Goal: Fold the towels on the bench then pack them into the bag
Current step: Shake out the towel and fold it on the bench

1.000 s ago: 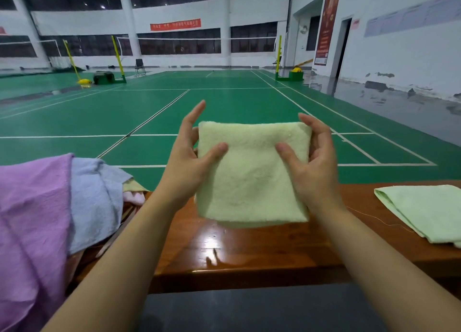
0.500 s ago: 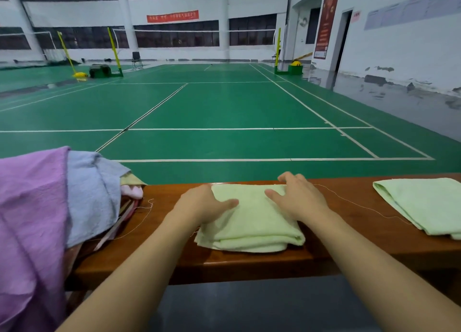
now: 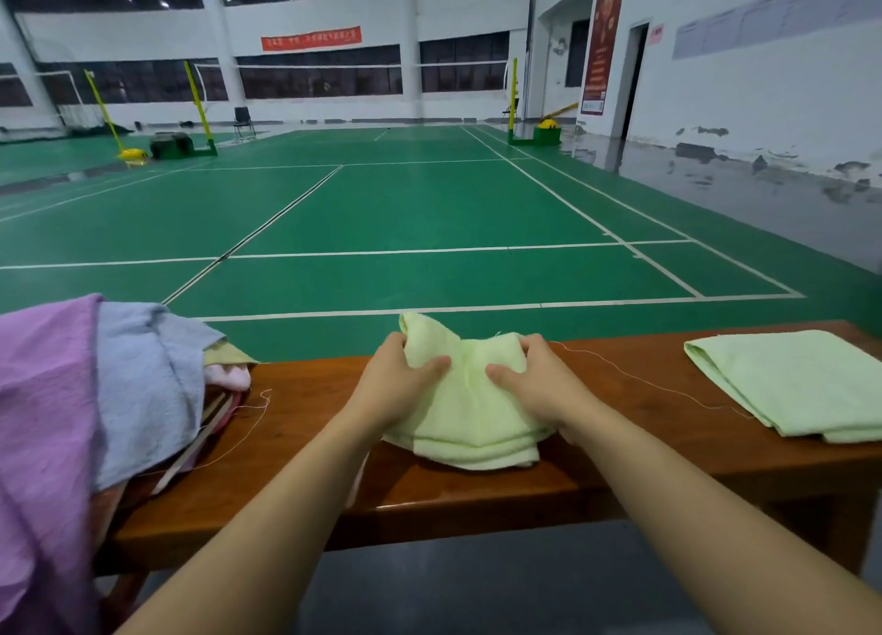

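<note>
fluffy terry towel (image 3: 470, 415), glossy wooden bench (image 3: 477, 491)

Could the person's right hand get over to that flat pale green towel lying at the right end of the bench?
Probably yes: only bare wooden bench lies between the right hand and the flat pale green towel, but its fingers now grip the folded pale green towel.

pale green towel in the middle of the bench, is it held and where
Yes: the left hand and right hand grip the pale green folded terry towel at its far edge.
</note>
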The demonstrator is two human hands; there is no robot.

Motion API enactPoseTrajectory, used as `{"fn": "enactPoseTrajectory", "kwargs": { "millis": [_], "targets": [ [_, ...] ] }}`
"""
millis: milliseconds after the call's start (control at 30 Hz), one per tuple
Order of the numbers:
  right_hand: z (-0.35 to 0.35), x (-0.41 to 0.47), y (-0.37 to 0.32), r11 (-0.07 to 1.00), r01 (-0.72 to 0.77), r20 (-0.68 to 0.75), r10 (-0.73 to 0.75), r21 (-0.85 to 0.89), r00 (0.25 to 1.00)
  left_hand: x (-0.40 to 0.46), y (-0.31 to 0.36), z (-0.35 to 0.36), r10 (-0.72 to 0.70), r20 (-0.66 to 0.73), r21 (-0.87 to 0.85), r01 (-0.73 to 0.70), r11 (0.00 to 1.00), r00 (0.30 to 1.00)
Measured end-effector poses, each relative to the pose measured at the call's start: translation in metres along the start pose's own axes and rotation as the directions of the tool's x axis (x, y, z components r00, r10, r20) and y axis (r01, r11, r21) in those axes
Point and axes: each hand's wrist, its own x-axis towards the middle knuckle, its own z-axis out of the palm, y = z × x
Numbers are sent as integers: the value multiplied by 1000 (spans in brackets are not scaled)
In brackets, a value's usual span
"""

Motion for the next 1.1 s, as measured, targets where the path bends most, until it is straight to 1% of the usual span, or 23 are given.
{"fn": "enactPoseTrajectory", "kwargs": {
  "millis": [67, 100, 200, 267, 300, 333, 400, 433, 500, 600, 667, 700, 767, 800, 833, 867, 900, 1000, 1100],
  "targets": [
    [-9, 0, 8, 997, -16, -46, 20, 76, 999, -3, 9, 8, -25, 5, -205, 26, 978, 1000],
    [-18, 1, 11, 993, -19, -77, 27, 113, 997, -4, 15, 15, -35, 12, -279, 37, 960, 999],
    [-60, 4, 17, 963, -31, -155, 75, 269, 985, 2, 39, 43, -31, 40, -405, 45, 913, 999],
    [-96, 4, 22, 947, -7, -221, 82, 321, 972, 6, 65, 67, 23, 58, -482, 7, 876, 998],
    [-115, 4, 24, 959, 20, -268, 59, 282, 962, 8, 80, 81, 55, 58, -511, -18, 860, 997],
    [-135, 3, 26, 979, 44, -313, 21, 198, 949, 10, 95, 96, 80, 55, -527, -39, 849, 995],
    [-177, 3, 32, 999, 34, -358, -26, 16, 933, 12, 124, 129, 105, 59, -565, -54, 823, 993],
    [-198, 2, 35, 999, 21, -367, -34, -38, 930, 11, 139, 144, 111, 79, -591, -43, 805, 991],
    [-237, 5, 45, 987, 5, -371, -64, -159, 927, 9, 165, 178, 109, 158, -611, 10, 791, 981],
    [-281, 16, 71, 917, -42, -343, -105, -396, 934, 7, 199, 224, 118, 240, -615, 57, 787, 964],
    [-303, 21, 94, 877, -95, -340, -80, -470, 937, 7, 213, 250, 157, 263, -558, 17, 830, 952],
    [-311, 23, 107, 867, -126, -342, -55, -483, 938, 8, 217, 262, 180, 266, -478, -33, 878, 947],
    [-321, 26, 137, 847, -199, -336, 26, -493, 942, 11, 217, 287, 206, 296, -199, -150, 968, 933],
    [-321, 25, 154, 823, -231, -313, 69, -518, 947, 9, 213, 297, 200, 316, -33, -200, 979, 927],
    [-317, 25, 171, 796, -254, -292, 101, -549, 951, 7, 208, 305, 197, 333, 111, -246, 963, 922],
    [-313, 26, 187, 770, -268, -288, 115, -579, 951, 5, 201, 311, 207, 346, 212, -291, 933, 915],
    [-309, 27, 202, 751, -271, -300, 102, -602, 948, 3, 193, 316, 237, 350, 267, -339, 902, 906],
    [-303, 30, 216, 723, -258, -333, 40, -642, 942, 2, 172, 326, 353, 372, 283, -467, 838, 859],
    [-303, 30, 213, 684, -242, -309, 25, -688, 951, 7, 166, 332, 355, 389, 301, -482, 823, 850]
  ]
}}
